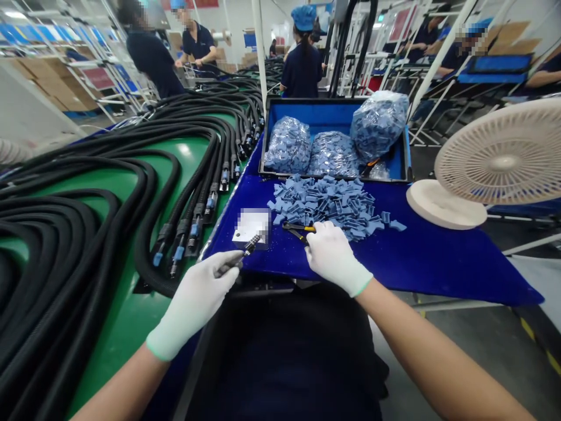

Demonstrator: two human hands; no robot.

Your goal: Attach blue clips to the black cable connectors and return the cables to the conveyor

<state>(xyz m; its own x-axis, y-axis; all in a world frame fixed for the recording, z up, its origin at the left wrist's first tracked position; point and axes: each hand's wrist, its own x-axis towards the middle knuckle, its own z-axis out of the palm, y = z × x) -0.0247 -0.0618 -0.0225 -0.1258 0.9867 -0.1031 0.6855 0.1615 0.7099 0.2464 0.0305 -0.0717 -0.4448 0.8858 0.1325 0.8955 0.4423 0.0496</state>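
My left hand (199, 298), in a white glove, is closed around a small dark fitting with a ribbed, spring-like end (253, 242) that points up and right. The rest of the fitting is hidden in my fingers. To the right, my gloved right hand (333, 257) is closed on the handles of yellow-and-black pliers (300, 227), whose jaws point left over the blue table. A white block (250, 228) lies just behind the fitting. Beyond the pliers spreads a loose heap of small blue plastic clips (326, 202).
A blue crate (335, 111) holds bags of blue clips (287, 143). Thick black hoses (144, 175) with blue-clipped ends cover the green table (118, 298) on the left. A beige fan (504, 161) stands at the right. Several people (302, 64) are in the background.
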